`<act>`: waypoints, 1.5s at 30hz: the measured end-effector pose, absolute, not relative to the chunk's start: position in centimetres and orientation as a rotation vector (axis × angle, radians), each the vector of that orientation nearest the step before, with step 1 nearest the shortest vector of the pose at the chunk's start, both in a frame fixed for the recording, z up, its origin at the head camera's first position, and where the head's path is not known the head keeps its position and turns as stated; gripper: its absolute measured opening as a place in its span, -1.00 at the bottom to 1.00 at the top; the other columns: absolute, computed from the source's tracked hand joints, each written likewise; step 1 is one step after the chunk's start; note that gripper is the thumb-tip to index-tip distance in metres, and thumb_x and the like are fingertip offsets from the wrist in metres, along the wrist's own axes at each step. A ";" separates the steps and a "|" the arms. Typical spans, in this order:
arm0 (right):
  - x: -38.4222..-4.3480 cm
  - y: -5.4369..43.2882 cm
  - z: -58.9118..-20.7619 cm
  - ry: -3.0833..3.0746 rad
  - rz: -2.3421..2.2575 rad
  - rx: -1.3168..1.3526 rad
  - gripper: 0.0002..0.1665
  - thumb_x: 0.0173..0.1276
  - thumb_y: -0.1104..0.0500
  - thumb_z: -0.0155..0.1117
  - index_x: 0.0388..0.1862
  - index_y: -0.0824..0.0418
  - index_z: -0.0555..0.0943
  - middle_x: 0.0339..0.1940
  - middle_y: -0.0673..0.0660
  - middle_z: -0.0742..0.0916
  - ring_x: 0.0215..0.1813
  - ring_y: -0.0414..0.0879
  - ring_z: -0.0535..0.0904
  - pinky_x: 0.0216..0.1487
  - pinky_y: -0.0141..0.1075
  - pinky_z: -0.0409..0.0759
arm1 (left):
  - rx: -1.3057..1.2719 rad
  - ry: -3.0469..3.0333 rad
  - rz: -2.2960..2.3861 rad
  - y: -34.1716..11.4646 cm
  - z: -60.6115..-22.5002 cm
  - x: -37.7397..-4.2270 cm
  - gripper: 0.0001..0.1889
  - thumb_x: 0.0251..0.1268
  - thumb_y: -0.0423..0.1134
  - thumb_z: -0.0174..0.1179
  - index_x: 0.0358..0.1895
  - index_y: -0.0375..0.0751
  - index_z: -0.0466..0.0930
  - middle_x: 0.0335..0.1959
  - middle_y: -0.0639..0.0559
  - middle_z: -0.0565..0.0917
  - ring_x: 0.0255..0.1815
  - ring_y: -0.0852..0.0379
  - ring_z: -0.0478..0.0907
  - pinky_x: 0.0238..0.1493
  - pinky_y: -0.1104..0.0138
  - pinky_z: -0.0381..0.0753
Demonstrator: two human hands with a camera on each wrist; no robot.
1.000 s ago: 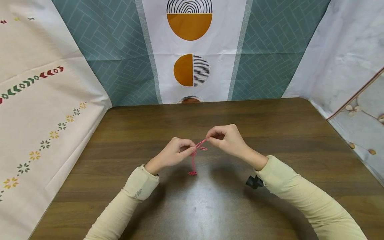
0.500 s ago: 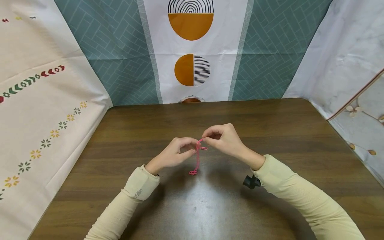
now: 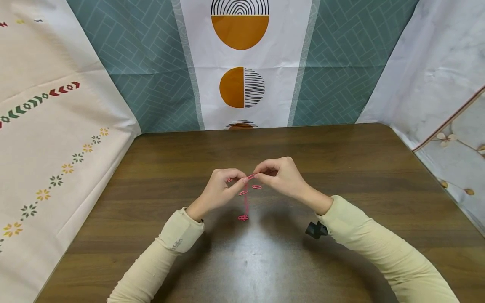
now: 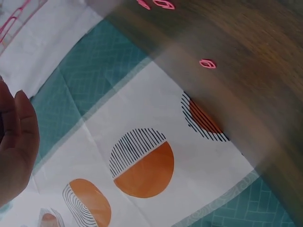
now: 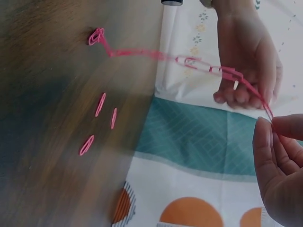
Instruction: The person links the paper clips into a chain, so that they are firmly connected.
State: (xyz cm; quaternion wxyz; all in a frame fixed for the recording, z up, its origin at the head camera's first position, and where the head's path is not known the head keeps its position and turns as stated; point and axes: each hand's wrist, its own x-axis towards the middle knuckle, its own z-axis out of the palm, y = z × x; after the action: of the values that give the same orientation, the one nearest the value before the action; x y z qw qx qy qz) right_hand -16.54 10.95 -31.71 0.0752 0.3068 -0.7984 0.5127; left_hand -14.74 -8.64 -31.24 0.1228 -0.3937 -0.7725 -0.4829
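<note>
A chain of pink paper clips [image 5: 191, 62] hangs between my hands, and its lower end lies bunched on the table [image 3: 243, 218]. My right hand [image 3: 283, 179] pinches the paper clip [image 3: 251, 176] at the chain's top between thumb and fingertips. From the other side my left hand [image 3: 223, 187] pinches the same upper end, its thumb and forefinger meeting close to the right fingertips. In the right wrist view, my left hand [image 5: 248, 56] is behind the chain, its thumb along the top clip. The left wrist view shows only part of a hand [image 4: 16, 137] at its edge.
Loose pink paper clips lie beyond the chain: one paper clip [image 3: 257, 187] to the right, another [image 3: 243, 192] under the left hand, a third [image 3: 229, 180] partly hidden by it. A black wrist camera [image 3: 316, 230] sits below the right cuff. Patterned cloths [image 3: 242, 84] hang behind the table.
The right hand has moved slightly left with the chain's top. My left thumb and forefinger, apart half a second ago, have come together on it. Two loose clips have come into view.
</note>
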 end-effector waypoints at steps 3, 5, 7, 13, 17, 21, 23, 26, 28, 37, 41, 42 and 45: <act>-16.9 11.2 -32.1 -2.426 1.549 0.918 -0.97 0.10 0.38 0.30 -0.44 0.32 0.66 -0.52 0.14 0.69 -0.58 -0.14 0.55 -0.51 -0.36 0.52 | -1.155 -2.259 -1.399 -9.0 -31.4 -14.7 -0.89 0.08 -0.61 0.11 -0.52 -0.42 0.56 -0.62 -0.15 0.56 -0.58 0.18 0.44 -0.48 0.29 0.50; -17.2 11.4 -32.3 -2.469 1.544 0.895 -0.96 0.11 0.37 0.30 -0.42 0.34 0.66 -0.52 0.17 0.69 -0.56 -0.06 0.58 -0.51 -0.34 0.53 | -1.161 -2.271 -1.381 -9.1 -31.3 -14.7 -0.89 0.08 -0.61 0.12 -0.51 -0.42 0.56 -0.62 -0.15 0.56 -0.57 0.16 0.46 -0.46 0.29 0.51; -17.5 11.6 -32.6 -2.516 1.538 0.871 -0.94 0.12 0.37 0.30 -0.40 0.36 0.66 -0.51 0.20 0.69 -0.55 0.02 0.60 -0.51 -0.32 0.54 | -1.174 -2.276 -1.369 -9.3 -31.3 -14.7 -0.89 0.08 -0.60 0.12 -0.51 -0.41 0.55 -0.61 -0.14 0.57 -0.57 0.14 0.47 -0.45 0.29 0.51; -18.8 11.7 -33.7 -2.671 1.472 0.810 -0.94 0.13 0.34 0.29 -0.38 0.31 0.66 -0.55 0.17 0.68 -0.56 0.01 0.56 -0.53 -0.32 0.50 | -1.182 -2.297 -1.365 -9.7 -31.2 -14.5 -0.89 0.08 -0.61 0.12 -0.51 -0.42 0.55 -0.60 -0.17 0.57 -0.57 0.14 0.47 -0.46 0.24 0.51; -19.9 11.6 -35.0 -2.747 1.416 0.808 -0.92 0.12 0.35 0.29 -0.36 0.33 0.66 -0.53 0.16 0.68 -0.59 -0.11 0.52 -0.52 -0.32 0.50 | -1.171 -2.311 -1.367 -10.0 -31.0 -14.3 -0.90 0.08 -0.61 0.12 -0.51 -0.44 0.55 -0.60 -0.13 0.57 -0.54 0.18 0.47 -0.42 0.26 0.53; -20.9 11.5 -36.4 -2.802 1.317 0.831 -0.89 0.10 0.36 0.30 -0.36 0.37 0.65 -0.52 0.11 0.69 -0.57 -0.18 0.52 -0.51 -0.34 0.50 | -1.170 -2.307 -1.368 -10.3 -31.0 -14.3 -0.90 0.09 -0.60 0.13 -0.51 -0.44 0.55 -0.60 -0.11 0.57 -0.54 0.18 0.47 -0.41 0.28 0.53; -21.3 11.5 -37.1 -2.832 1.273 0.825 -0.89 0.08 0.35 0.32 -0.37 0.38 0.65 -0.53 0.08 0.68 -0.54 -0.20 0.53 -0.48 -0.35 0.49 | -1.174 -2.306 -1.367 -10.4 -30.9 -14.2 -0.90 0.09 -0.60 0.13 -0.51 -0.43 0.55 -0.60 -0.12 0.57 -0.54 0.17 0.48 -0.41 0.29 0.53; -21.7 11.3 -37.8 -2.875 1.248 0.810 -0.88 0.06 0.34 0.35 -0.39 0.38 0.65 -0.54 0.05 0.67 -0.51 -0.20 0.52 -0.46 -0.35 0.47 | -1.180 -2.309 -1.375 -10.5 -31.0 -14.2 -0.90 0.09 -0.60 0.13 -0.51 -0.42 0.55 -0.60 -0.16 0.57 -0.55 0.13 0.48 -0.43 0.31 0.51; -22.0 11.2 -38.2 -2.904 1.238 0.795 -0.87 0.05 0.33 0.36 -0.39 0.36 0.65 -0.55 0.04 0.67 -0.51 -0.21 0.51 -0.45 -0.36 0.47 | -1.180 -2.314 -1.384 -10.6 -31.0 -14.2 -0.90 0.09 -0.60 0.13 -0.51 -0.41 0.55 -0.60 -0.17 0.58 -0.56 0.11 0.48 -0.44 0.32 0.50; -22.8 11.2 -39.7 -3.042 1.087 0.753 -0.85 0.00 0.25 0.43 -0.44 0.28 0.66 -0.58 0.01 0.66 -0.53 -0.23 0.50 -0.42 -0.35 0.45 | -1.203 -2.298 -1.361 -10.6 -31.0 -14.3 -0.90 0.08 -0.59 0.15 -0.51 -0.40 0.56 -0.59 -0.14 0.59 -0.56 0.08 0.51 -0.45 0.30 0.50; -23.1 11.3 -40.1 -3.063 1.067 0.734 -0.83 -0.01 0.23 0.45 -0.44 0.28 0.66 -0.59 0.01 0.66 -0.57 -0.23 0.49 -0.41 -0.33 0.46 | -1.206 -2.308 -1.360 -10.7 -31.0 -14.4 -0.90 0.08 -0.59 0.15 -0.51 -0.40 0.56 -0.59 -0.12 0.59 -0.55 0.16 0.48 -0.45 0.29 0.50; -23.1 11.3 -40.1 -3.061 1.064 0.731 -0.84 -0.02 0.23 0.45 -0.45 0.27 0.66 -0.60 0.00 0.65 -0.59 -0.23 0.49 -0.41 -0.33 0.46 | -1.203 -2.313 -1.363 -10.8 -31.0 -14.4 -0.90 0.08 -0.59 0.14 -0.50 -0.40 0.56 -0.59 -0.12 0.59 -0.54 0.17 0.47 -0.45 0.30 0.50; -23.2 11.1 -40.2 -3.051 1.040 0.739 -0.84 -0.03 0.21 0.46 -0.49 0.25 0.65 -0.63 -0.02 0.63 -0.62 -0.23 0.47 -0.42 -0.33 0.44 | -1.191 -2.337 -1.372 -10.9 -30.9 -14.4 -0.90 0.08 -0.61 0.14 -0.49 -0.40 0.56 -0.58 -0.13 0.58 -0.53 0.20 0.46 -0.44 0.32 0.50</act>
State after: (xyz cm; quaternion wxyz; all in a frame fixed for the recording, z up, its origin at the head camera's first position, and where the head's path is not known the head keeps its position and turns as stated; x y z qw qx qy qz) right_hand -23.20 11.05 -40.18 -0.0824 0.2227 -0.9195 0.3134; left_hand -14.40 -10.87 -30.93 0.0904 -0.4008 -0.7863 -0.4615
